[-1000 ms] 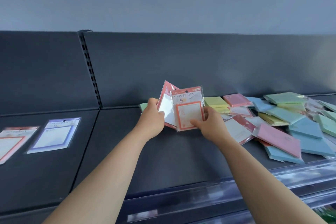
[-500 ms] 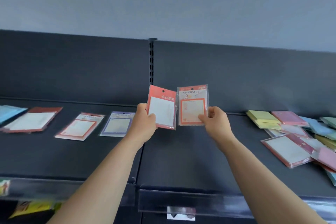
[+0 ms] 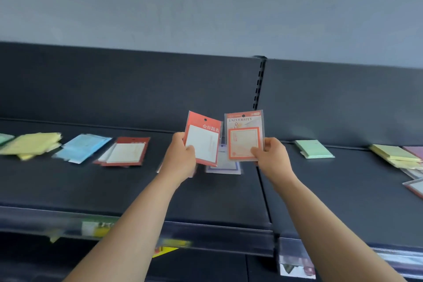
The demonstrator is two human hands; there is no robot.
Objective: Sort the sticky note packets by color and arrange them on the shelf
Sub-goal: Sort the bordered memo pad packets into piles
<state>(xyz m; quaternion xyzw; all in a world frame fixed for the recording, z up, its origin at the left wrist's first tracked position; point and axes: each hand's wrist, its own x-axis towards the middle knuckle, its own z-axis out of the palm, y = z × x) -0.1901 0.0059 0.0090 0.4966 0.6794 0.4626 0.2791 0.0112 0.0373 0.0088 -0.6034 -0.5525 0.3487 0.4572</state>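
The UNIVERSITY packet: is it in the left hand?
No, the right hand pinches the UNIVERSITY packet, while the left hand holds a red packet.

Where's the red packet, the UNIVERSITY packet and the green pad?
red packet (image 3: 203, 144): head view, on its white middle panel.
UNIVERSITY packet (image 3: 243, 142): head view, inside its orange frame.
green pad (image 3: 313, 147): head view, on its top face.

Above the shelf (image 3: 114, 190), left packet (image 3: 203, 144) just beside right packet (image 3: 244, 138).
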